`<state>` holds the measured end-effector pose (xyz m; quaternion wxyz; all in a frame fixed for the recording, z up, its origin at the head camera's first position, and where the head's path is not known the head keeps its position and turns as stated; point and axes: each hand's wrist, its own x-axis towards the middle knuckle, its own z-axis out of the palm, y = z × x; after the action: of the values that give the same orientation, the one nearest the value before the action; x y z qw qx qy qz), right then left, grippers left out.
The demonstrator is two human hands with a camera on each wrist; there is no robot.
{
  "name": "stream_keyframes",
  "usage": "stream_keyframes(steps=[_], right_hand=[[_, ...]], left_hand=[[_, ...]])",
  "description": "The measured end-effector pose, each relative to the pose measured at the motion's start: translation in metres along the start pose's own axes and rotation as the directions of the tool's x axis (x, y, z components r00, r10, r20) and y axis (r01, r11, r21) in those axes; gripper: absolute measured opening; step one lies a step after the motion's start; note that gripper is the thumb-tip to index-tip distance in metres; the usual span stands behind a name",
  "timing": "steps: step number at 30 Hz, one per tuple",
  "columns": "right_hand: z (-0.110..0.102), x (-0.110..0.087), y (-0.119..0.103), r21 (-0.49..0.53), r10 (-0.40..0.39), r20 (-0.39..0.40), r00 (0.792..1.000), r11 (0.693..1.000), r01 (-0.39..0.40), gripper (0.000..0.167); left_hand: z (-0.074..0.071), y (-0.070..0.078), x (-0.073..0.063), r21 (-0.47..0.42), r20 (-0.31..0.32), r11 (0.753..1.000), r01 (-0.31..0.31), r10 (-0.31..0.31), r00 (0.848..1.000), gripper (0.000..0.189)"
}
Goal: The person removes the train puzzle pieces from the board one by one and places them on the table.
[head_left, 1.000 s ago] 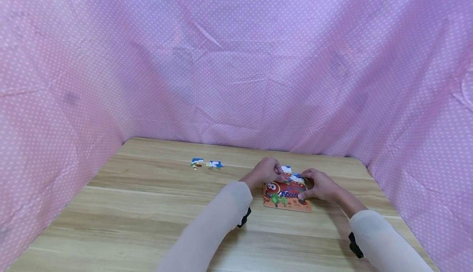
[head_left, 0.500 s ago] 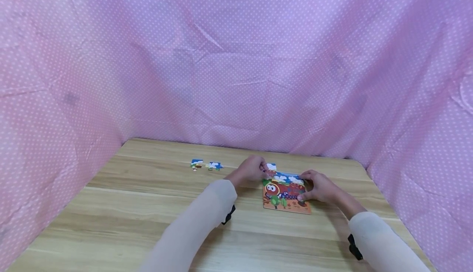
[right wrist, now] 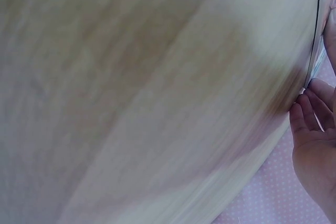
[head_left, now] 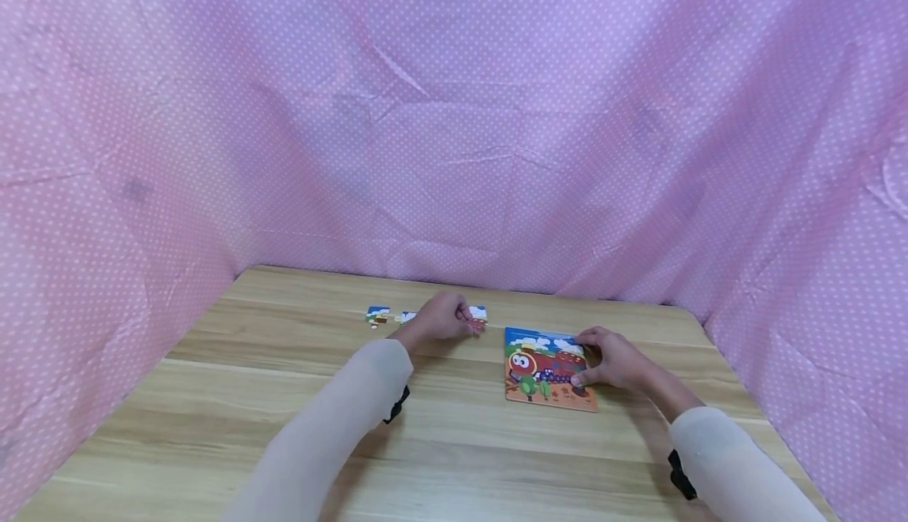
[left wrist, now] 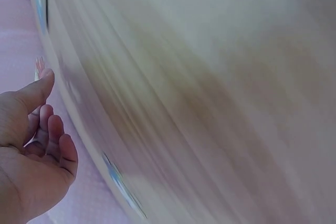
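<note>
At the back of the table, my left hand [head_left: 441, 317] pinches a small jigsaw piece [head_left: 478, 317] printed in blue, white and red. The left wrist view has its thumb and forefinger meeting on the piece [left wrist: 40, 68], seen nearly edge-on. A square jigsaw puzzle [head_left: 542, 396] in a tray lies flat to the right, showing a red big-eyed character under a cloudy sky. My right hand [head_left: 615, 360] holds this puzzle by its right side, thumb low and forefinger near the upper corner. Fingers of the right hand [right wrist: 315, 145] touch the tray's edge in the right wrist view.
Two loose jigsaw pieces lie at the back left: one piece [head_left: 377, 315] shows fully, the other piece [head_left: 407, 317] is partly behind my left hand. They rest on a wood-grain table [head_left: 284, 380]. A pink dotted cloth [head_left: 454, 151] hangs around its back and sides.
My left hand has moved left, away from the puzzle, carrying the jigsaw piece. The puzzle's top part, earlier covered, now shows. My right hand has stayed in place.
</note>
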<state>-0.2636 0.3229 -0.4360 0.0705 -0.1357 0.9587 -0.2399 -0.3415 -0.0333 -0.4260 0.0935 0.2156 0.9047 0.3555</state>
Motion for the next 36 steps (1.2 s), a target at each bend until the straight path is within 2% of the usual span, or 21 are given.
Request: stream_keyframes(steps=[7, 14, 26, 30, 36], right_hand=[[0.001, 0.002, 0.0, -0.016, -0.016, -0.006, 1.0, 1.0, 0.015, 0.084], [0.0, 0.003, 0.002, -0.043, -0.054, -0.018, 0.998, 0.998, 0.053, 0.084], [0.0, 0.004, 0.002, -0.045, -0.073, -0.021, 0.997, 0.996, 0.072, 0.085], [0.0, 0.004, 0.002, -0.041, -0.066, -0.023, 0.998, 0.997, 0.065, 0.086], [0.0, 0.0, 0.002, -0.036, -0.056, -0.018, 0.998, 0.998, 0.055, 0.083]], left_hand=[[-0.02, -0.02, -0.007, 0.07, -0.02, 0.998, -0.004, 0.006, 1.0, 0.014], [-0.028, -0.032, -0.009, 0.081, -0.02, 0.997, -0.013, 0.015, 1.0, 0.013], [-0.03, -0.037, -0.008, 0.103, 0.044, 0.995, -0.015, 0.01, 0.999, 0.013], [-0.031, -0.037, -0.007, 0.081, 0.058, 0.997, -0.004, -0.001, 0.998, 0.013], [-0.027, -0.035, -0.005, 0.013, 0.058, 1.0, -0.021, 0.02, 0.998, 0.016]])
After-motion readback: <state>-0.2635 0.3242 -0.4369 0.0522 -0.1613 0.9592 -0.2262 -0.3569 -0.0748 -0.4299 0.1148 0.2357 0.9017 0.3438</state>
